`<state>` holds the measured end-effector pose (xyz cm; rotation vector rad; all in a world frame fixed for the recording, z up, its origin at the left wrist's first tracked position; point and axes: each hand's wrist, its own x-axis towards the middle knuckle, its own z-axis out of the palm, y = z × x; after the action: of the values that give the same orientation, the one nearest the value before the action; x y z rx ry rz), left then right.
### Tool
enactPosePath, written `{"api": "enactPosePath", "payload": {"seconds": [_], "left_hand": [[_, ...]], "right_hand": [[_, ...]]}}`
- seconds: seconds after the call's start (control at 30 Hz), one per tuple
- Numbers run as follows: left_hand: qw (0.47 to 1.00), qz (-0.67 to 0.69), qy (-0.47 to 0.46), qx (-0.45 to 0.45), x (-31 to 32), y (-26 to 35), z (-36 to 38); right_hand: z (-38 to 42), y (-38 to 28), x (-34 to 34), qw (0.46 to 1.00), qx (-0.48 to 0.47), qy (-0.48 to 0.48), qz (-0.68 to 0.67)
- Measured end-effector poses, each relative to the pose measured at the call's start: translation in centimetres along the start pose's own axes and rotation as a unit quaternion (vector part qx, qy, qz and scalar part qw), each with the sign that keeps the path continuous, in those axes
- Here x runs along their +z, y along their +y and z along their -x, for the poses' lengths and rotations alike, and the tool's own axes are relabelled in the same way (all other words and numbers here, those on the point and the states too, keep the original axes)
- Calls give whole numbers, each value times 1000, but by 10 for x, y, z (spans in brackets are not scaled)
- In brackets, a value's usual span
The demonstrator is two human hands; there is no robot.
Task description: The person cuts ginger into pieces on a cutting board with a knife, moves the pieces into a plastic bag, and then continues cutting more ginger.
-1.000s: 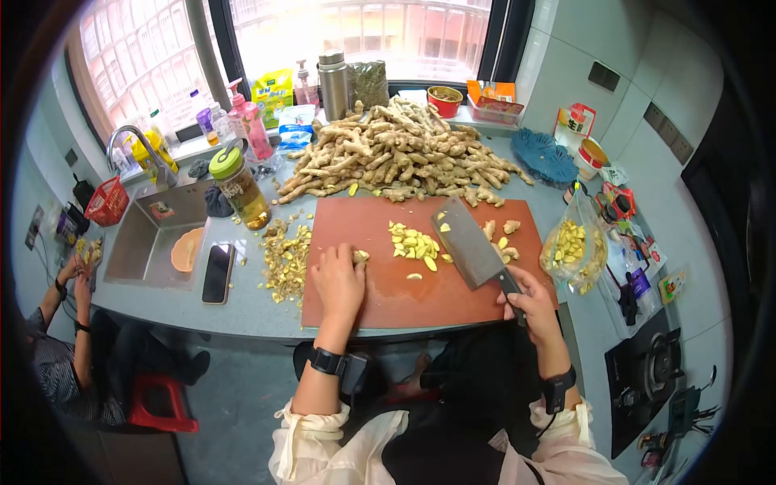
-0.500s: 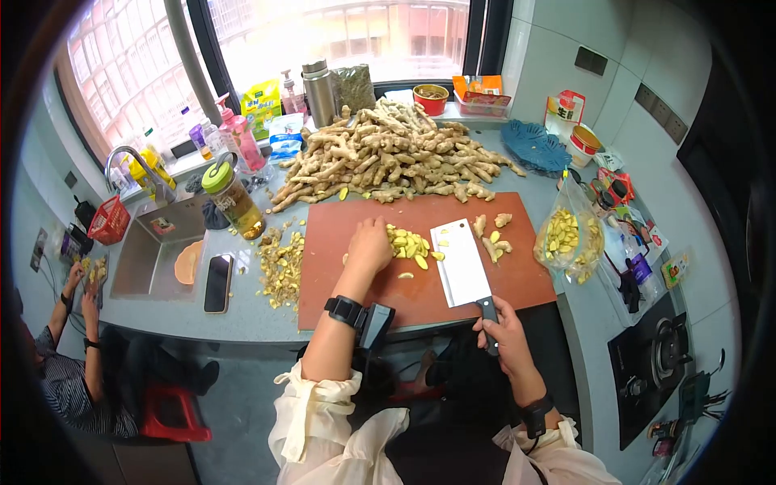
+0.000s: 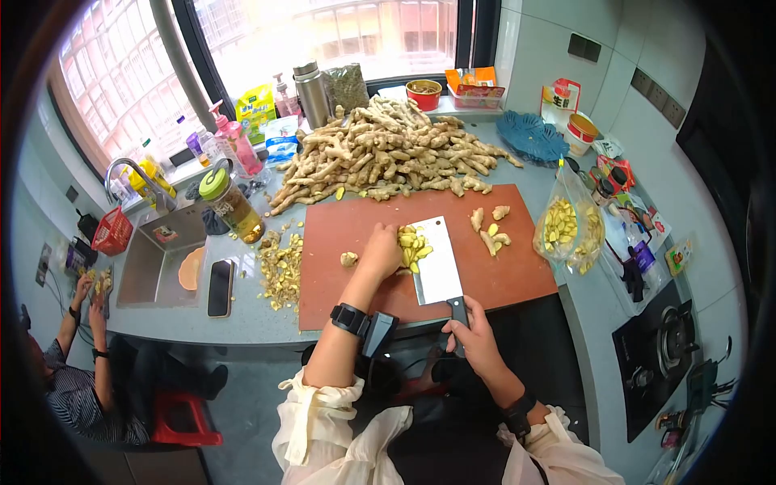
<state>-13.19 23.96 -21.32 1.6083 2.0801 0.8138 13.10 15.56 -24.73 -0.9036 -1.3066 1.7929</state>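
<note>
My right hand [image 3: 477, 335] is closed round the black handle of a cleaver [image 3: 439, 263]. Its broad blade lies nearly flat over the reddish-brown cutting board [image 3: 347, 303]. Yellow ginger slices [image 3: 414, 246] are heaped on the blade's left part. Against the left side of that heap, my left hand [image 3: 381, 252] is curled and closed on slices, its fingertips partly hidden. One small ginger piece [image 3: 348, 259] sits left of this hand. To the right of the blade are several ginger knobs [image 3: 495, 240].
Behind the board rises a large pile of ginger roots [image 3: 388, 153]. Peelings [image 3: 280, 271], a phone [image 3: 220, 288] and a lidded bottle [image 3: 233, 204] stand left, beside the sink [image 3: 133, 267]. A bag of slices [image 3: 570, 226] is at right. Another person [image 3: 85, 388] works at far left.
The cleaver has moved left with my right hand, its blade now under the slices. My left hand has shifted slightly right and down, bunching the slices.
</note>
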Motion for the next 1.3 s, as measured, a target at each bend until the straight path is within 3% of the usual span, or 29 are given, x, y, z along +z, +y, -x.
{"api": "enactPosePath", "payload": {"seconds": [0.3, 0.43, 0.7, 1.0, 1.3], "left_hand": [[995, 65, 6, 70, 20, 18, 12], [998, 24, 25, 58, 7, 32, 23], [993, -30, 96, 63, -29, -11, 18], [994, -99, 37, 35, -12, -25, -13], [999, -8, -7, 40, -4, -25, -7]], "right_hand": [[2, 1, 10, 1000, 2, -1, -24], [2, -6, 9, 998, 17, -2, -66], [5, -11, -4, 995, 25, 5, -100], [11, -12, -10, 997, 32, 10, -66], [12, -8, -7, 998, 22, -5, -54]]}}
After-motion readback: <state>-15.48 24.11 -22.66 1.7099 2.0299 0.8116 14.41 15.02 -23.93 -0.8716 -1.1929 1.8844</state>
